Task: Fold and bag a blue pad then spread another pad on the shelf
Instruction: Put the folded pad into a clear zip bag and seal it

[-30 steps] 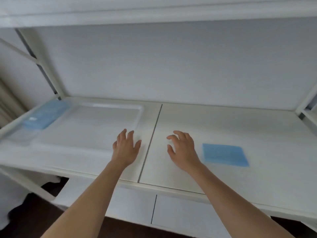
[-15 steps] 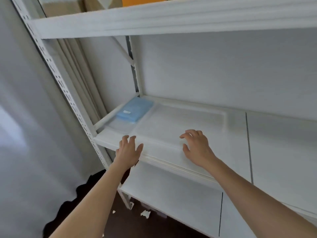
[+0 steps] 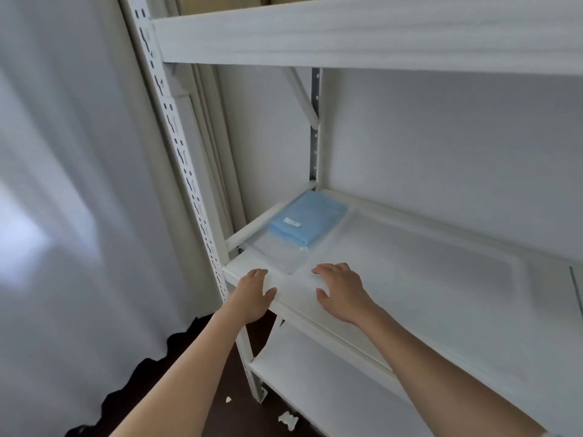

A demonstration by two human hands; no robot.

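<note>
Neither hand grips anything. The left hand (image 3: 254, 293) lies with fingers straight and loosely spread at the front left corner of the shelf (image 3: 473, 329), palm down over its edge; whether it presses or merely rests cannot be told. The right hand (image 3: 342, 290) sits just beside it, further in, fingers gently arched with the tips on the white surface. Both point toward the bag (image 3: 280, 252), a clear flat pouch lying near the left end of the shelf, just ahead of the fingertips but not touched by either. Inside its far part sits the pad (image 3: 307, 220), blue, folded to a compact rectangle with a small white label on top. Judged from this, the folding and bagging appear done, and the hands are placed as if to reach the pouch or to begin on the shelf surface. No second pad can be seen. A faint raised outline crosses the shelf to the right of the pouch; it may be a tray or a white sheet, and which cannot be told. The slotted post (image 3: 186, 181) stands hard against the left hand's wrist side, and the upper shelf (image 3: 362, 29) overhangs, limiting lift. A curtain (image 3: 63, 200) hangs to the left; white scraps (image 3: 287, 419) lie on the dark floor below.
</note>
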